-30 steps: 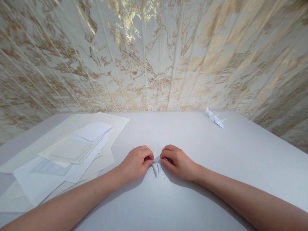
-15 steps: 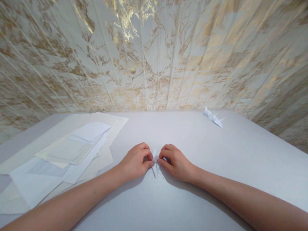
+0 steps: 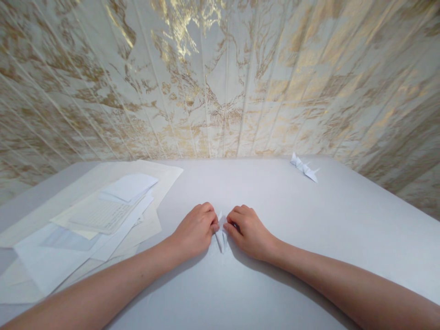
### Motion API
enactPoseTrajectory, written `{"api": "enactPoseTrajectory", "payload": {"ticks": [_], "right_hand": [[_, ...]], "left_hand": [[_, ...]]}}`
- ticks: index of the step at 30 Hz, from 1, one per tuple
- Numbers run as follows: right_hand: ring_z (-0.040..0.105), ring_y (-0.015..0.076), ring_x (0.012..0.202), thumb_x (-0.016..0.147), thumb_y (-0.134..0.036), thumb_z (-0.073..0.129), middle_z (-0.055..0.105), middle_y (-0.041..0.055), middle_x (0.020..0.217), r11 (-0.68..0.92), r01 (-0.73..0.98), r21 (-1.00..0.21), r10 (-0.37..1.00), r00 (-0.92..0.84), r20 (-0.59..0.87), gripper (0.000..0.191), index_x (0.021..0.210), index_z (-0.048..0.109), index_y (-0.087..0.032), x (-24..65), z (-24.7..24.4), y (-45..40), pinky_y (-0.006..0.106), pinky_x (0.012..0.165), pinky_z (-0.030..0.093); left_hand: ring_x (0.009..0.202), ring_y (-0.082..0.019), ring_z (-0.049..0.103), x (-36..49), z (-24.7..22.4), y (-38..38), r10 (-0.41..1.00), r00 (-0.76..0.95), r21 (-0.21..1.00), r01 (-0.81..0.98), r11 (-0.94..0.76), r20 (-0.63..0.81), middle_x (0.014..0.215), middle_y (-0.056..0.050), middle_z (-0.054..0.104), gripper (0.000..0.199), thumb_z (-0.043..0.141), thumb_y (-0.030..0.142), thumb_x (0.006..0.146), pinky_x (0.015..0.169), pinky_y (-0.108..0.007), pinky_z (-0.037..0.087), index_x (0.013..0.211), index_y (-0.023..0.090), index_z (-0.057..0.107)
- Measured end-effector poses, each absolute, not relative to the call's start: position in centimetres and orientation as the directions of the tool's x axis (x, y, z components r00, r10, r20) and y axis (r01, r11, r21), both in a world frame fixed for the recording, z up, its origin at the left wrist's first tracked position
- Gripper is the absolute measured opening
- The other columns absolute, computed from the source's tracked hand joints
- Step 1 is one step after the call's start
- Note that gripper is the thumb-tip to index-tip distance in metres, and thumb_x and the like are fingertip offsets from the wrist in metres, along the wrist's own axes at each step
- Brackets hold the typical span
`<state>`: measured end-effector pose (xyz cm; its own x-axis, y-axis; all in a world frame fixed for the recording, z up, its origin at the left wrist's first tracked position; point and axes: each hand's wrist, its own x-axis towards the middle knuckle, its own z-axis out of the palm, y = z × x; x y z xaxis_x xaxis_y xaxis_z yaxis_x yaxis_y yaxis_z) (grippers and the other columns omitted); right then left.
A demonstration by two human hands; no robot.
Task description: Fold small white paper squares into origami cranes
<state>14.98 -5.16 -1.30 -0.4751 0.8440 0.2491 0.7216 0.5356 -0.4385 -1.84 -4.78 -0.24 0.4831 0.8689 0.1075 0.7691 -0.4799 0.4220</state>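
Observation:
A small piece of folded white paper [image 3: 222,240] with narrow points stands between my hands at the middle of the table. My left hand [image 3: 197,229] pinches its left side, thumb and fingertips closed together. From the other side my right hand [image 3: 250,233] grips the paper's right edge between curled fingers and thumb. The fingertips cover the middle of the folds. One narrow point shows above the fingers, and the lower points aim toward me.
Several loose sheets and envelopes lie overlapped at the left, with a lined, written sheet [image 3: 103,215] among them. Folded white paper cranes [image 3: 304,168] sit at the back right. A gold-patterned wall [image 3: 220,110] rises behind the white table [image 3: 309,206].
My left thumb and fingers have drawn in closer on the folded paper. The paper's lower points have shifted slightly. My right hand has barely moved.

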Motion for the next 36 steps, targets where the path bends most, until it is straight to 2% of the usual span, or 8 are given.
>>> {"api": "enactPoseTrajectory", "payload": {"ticks": [9, 17, 24, 36], "right_hand": [[0.049, 0.017, 0.073, 0.082, -0.021, 0.054, 0.057, 0.0043, 0.073, 0.493, 0.769, -0.406, 0.87, -0.444, 0.215, 0.014, 0.07, 0.057, -0.016, 14.87, -1.1, -5.32, 0.03, 0.07, 0.032], [0.048, 0.017, 0.075, 0.083, -0.023, 0.052, 0.058, 0.0041, 0.075, 0.485, 0.8, -0.353, 0.874, -0.441, 0.203, 0.015, 0.071, 0.057, -0.016, 14.74, -1.09, -5.26, 0.029, 0.069, 0.032], [0.049, 0.0164, 0.075, 0.082, -0.025, 0.055, 0.058, 0.0027, 0.077, 0.456, 0.804, -0.38, 0.89, -0.415, 0.19, 0.011, 0.076, 0.056, -0.016, 14.86, -0.89, -5.41, 0.028, 0.07, 0.032], [0.05, 0.0166, 0.073, 0.081, -0.026, 0.057, 0.059, 0.0019, 0.074, 0.466, 0.82, -0.332, 0.885, -0.43, 0.179, 0.01, 0.078, 0.055, -0.017, 14.89, -0.95, -5.1, 0.028, 0.068, 0.032]], "left_hand": [[0.082, -0.02, 0.052, -1.73, -0.52, -4.81, 0.879, 0.456, 0.423, 0.776, -0.468, 0.137, 0.083, -0.006, 0.054, 0.02, 0.046, 0.019, 0.083, 0.076, -0.033, 0.041, 0.069, 0.015, 0.059], [0.078, -0.02, 0.051, -1.49, -0.49, -4.81, 0.894, 0.423, 0.366, 0.816, -0.447, 0.149, 0.08, -0.006, 0.053, 0.019, 0.052, 0.021, 0.081, 0.074, -0.034, 0.042, 0.064, 0.014, 0.057], [0.079, -0.019, 0.051, -1.68, -0.61, -5.09, 0.882, 0.441, 0.35, 0.81, -0.47, 0.163, 0.081, -0.006, 0.052, 0.018, 0.051, 0.02, 0.081, 0.074, -0.034, 0.043, 0.065, 0.014, 0.056], [0.078, -0.019, 0.05, -1.76, -0.69, -5.05, 0.877, 0.45, 0.355, 0.803, -0.479, 0.166, 0.081, -0.005, 0.052, 0.018, 0.055, 0.022, 0.079, 0.073, -0.034, 0.042, 0.062, 0.015, 0.054]]}}
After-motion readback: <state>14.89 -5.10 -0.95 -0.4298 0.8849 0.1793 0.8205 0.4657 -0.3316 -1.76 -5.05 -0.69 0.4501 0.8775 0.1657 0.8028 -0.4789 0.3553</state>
